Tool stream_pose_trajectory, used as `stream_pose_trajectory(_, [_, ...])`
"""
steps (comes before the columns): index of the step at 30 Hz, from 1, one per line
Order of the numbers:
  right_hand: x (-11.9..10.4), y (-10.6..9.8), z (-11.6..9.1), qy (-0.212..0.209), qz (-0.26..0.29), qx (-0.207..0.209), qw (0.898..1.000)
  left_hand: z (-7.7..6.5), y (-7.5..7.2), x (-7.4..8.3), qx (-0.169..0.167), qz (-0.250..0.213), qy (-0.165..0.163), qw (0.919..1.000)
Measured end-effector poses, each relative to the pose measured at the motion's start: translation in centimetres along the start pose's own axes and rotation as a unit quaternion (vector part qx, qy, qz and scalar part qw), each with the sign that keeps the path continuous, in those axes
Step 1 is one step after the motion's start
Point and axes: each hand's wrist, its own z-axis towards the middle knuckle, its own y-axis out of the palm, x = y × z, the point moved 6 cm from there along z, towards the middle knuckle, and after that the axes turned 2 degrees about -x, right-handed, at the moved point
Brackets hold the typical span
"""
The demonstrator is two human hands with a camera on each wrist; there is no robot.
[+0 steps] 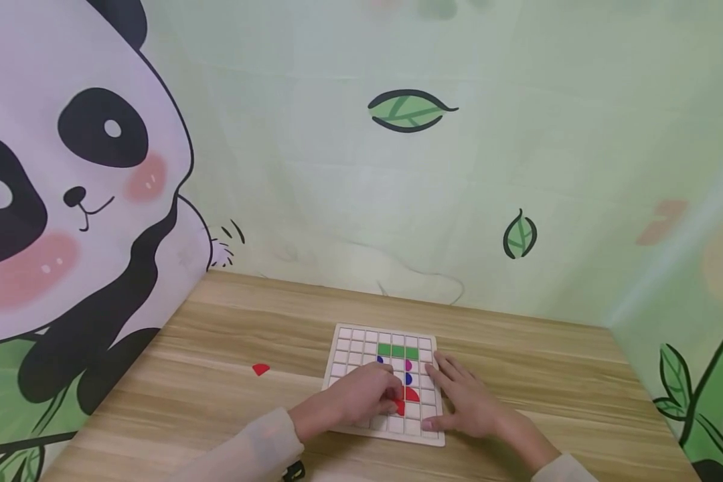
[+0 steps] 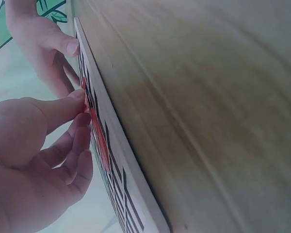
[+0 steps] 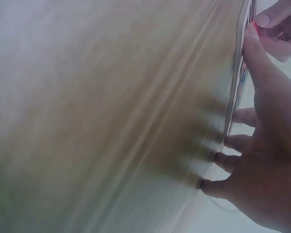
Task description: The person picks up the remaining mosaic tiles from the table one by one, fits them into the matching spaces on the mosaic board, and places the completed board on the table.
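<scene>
A white gridded board (image 1: pixel 430 396) lies on the wooden table, seen nearly edge-on in both wrist views. My left hand (image 1: pixel 364 393) is over its lower middle, thumb and index finger pinching a small red piece (image 1: pixel 400 408) against the grid. Just above that is a red quarter-round piece (image 1: pixel 412 395). My right hand (image 1: pixel 472 402) rests along the board's right edge with fingers spread, its thumb on the lower right corner area. Green squares (image 1: pixel 397 351) sit in a row near the top, with a magenta half-round (image 1: pixel 408 365) and a blue half-round (image 1: pixel 408 379) below. The left hand hides some cells.
A loose red fan-shaped piece (image 1: pixel 260 369) lies on the table (image 1: pixel 229 415) left of the board. Behind the table stands a pale green wall (image 1: pixel 313 167) printed with leaves, and a panda picture (image 1: pixel 175 221) covers the left side.
</scene>
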Motion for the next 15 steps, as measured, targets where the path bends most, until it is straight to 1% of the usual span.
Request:
stream_pose_trajectory(8, [0.01,-0.03,-0.04,-0.003,0.000,-0.001,1.000,0.09,-0.06,0.17,0.017,0.017,0.011,0.9996])
stream_pose_trajectory(15, [0.07,0.00,-0.02,-0.009,-0.002,0.000,1.000,0.06,0.07,0.26,0.020,0.029,0.004,0.9994])
